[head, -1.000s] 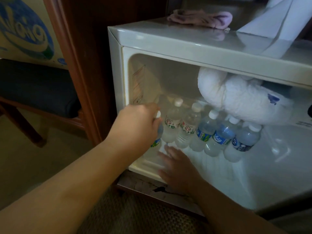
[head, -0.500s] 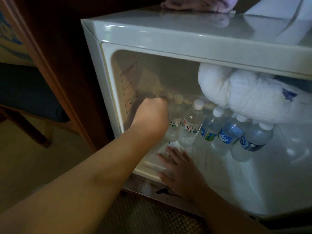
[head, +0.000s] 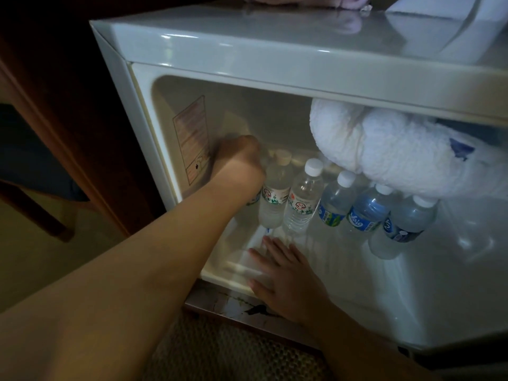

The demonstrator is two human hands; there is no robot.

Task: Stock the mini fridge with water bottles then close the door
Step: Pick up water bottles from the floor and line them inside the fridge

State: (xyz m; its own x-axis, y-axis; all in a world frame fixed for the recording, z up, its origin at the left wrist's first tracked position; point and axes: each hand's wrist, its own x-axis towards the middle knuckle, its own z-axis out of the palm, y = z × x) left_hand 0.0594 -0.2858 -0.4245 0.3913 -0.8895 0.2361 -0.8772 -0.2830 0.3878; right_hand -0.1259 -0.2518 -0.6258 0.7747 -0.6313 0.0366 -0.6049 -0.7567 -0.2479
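Left grip (head: 237, 160) deeper — bottle (head: 254, 198) beneath

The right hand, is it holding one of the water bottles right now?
No, the right hand lies flat and open on the mini fridge floor, apart from the water bottles standing behind it.

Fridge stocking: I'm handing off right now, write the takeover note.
Left hand: deep inside the fridge at the left end of the bottle row, closed on a mostly hidden bottle.
Right hand: flat and open on the fridge floor by the front lip, holding nothing.
Five more bottles stand in a row: two clear-label ones, three blue-label ones.
A white frosty lump hangs above them.
Left: release that bottle, withdraw both hands, close the door.
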